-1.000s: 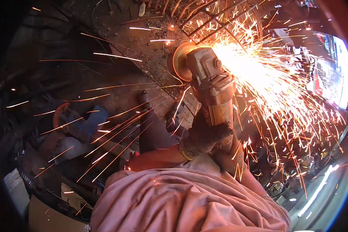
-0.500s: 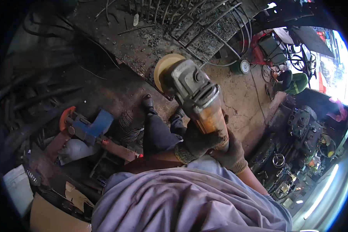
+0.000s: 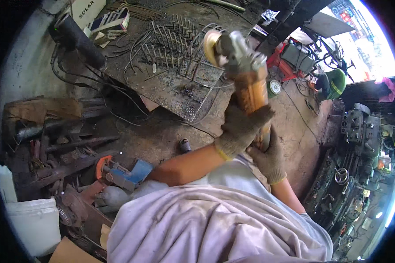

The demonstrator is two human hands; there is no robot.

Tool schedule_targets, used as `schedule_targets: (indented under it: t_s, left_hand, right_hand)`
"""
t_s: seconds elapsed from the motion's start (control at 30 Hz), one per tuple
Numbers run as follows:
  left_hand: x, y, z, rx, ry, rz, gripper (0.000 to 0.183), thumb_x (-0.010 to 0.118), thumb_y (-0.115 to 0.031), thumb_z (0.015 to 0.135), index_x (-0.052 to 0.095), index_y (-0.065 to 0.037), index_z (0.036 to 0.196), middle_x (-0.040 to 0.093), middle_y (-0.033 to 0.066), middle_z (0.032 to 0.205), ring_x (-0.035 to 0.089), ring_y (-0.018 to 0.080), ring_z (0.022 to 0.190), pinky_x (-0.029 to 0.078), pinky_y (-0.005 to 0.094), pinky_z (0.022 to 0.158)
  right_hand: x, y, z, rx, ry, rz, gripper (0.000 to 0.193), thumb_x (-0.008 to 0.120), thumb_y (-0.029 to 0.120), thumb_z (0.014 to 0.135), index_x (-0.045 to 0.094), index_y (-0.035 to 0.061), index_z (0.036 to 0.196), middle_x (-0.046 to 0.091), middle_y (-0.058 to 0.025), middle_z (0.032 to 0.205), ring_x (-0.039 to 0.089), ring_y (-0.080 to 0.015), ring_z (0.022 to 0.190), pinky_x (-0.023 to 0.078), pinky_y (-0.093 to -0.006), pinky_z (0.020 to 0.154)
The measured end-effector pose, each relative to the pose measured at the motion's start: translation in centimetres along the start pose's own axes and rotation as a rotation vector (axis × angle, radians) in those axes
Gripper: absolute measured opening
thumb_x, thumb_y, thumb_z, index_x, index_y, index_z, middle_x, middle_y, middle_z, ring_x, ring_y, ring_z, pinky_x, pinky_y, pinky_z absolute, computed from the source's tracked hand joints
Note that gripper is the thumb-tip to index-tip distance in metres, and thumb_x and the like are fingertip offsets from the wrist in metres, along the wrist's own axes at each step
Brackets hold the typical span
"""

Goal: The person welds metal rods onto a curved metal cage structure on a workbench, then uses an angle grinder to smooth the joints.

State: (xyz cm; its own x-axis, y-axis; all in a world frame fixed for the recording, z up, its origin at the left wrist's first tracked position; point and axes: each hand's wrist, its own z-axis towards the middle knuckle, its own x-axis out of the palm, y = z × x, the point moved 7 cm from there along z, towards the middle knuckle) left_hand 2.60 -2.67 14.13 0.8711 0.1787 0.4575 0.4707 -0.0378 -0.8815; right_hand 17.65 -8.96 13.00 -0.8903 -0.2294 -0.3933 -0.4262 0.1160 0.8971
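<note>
Both my hands wear dirty knitted gloves and hold an orange angle grinder (image 3: 250,90) out in front of me. My left hand (image 3: 241,125) wraps round the middle of its body, thumb across the top. Lower down, my right hand (image 3: 267,158) grips the narrow rear end. The grinder's grey metal head points away from me, with a tan disc (image 3: 212,47) at its upper left. The disc is blurred slightly and apart from the workbench. Behind it, a frame of bent metal rods (image 3: 202,65) lies on the bench's far right part.
A metal workbench (image 3: 180,98) carries upright rods (image 3: 162,48) and dark grit. Cables (image 3: 105,90) hang at its left. Near me on the left stands a blue and orange vise-like tool (image 3: 131,173). Heavy machinery (image 3: 360,131) lines the right side. A green round canister (image 3: 274,87) sits on the floor.
The grinder has been raised and moved away from me and rightward, its head turning more upright. My left forearm reaches further out. The view has tilted up, showing more of the bench.
</note>
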Motion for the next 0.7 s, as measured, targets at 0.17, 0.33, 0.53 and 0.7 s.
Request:
schedule_targets:
  t_s: [0.17,0.33,0.53,0.7]
  left_hand:
    - [4.1,0.4,3.7,0.066,0.019,0.191,0.083,0.089,-0.042,0.069,0.046,-0.005,0.129,0.06,0.0116,0.119,0.063,0.022,0.105,0.053,0.0381,0.09]
    - [8.4,4.2,10.1,0.122,0.196,-0.088,0.079,0.089,-0.036,0.07,0.047,-0.004,0.128,0.064,0.012,0.114,0.065,0.0202,0.099,0.056,0.0373,0.085]
    - [10.6,9.3,14.6,0.062,0.019,-0.05,0.054,0.087,-0.023,0.076,0.057,-0.003,0.116,0.067,0.0071,0.098,0.068,0.0173,0.083,0.058,0.0331,0.074]
    - [12.5,6.9,17.0,0.088,0.002,0.135,0.056,0.09,-0.031,0.071,0.061,-0.003,0.11,0.069,0.0087,0.097,0.068,0.0168,0.084,0.057,0.0342,0.074]
  right_hand:
    - [-2.2,-0.9,0.8,0.116,-0.254,0.213,0.071,0.081,0.01,0.078,0.044,0.0018,0.138,0.062,-0.0141,0.117,0.063,-0.0203,0.103,0.052,-0.0334,0.084]
    - [-7.4,-3.9,6.0,0.243,-0.114,0.214,0.038,0.067,0.003,0.082,0.052,0.0053,0.117,0.063,-0.0057,0.081,0.059,-0.014,0.054,0.047,-0.0258,0.045]
    - [-11.4,-7.3,12.5,0.355,0.199,0.382,0.049,0.07,0.006,0.08,0.05,0.0046,0.125,0.062,-0.0063,0.077,0.059,-0.0143,0.054,0.048,-0.0287,0.047]
    - [-14.1,-7.3,16.1,0.366,0.241,0.4,0.054,0.071,0.004,0.079,0.051,0.0037,0.128,0.062,-0.006,0.077,0.059,-0.0128,0.055,0.049,-0.0283,0.048]
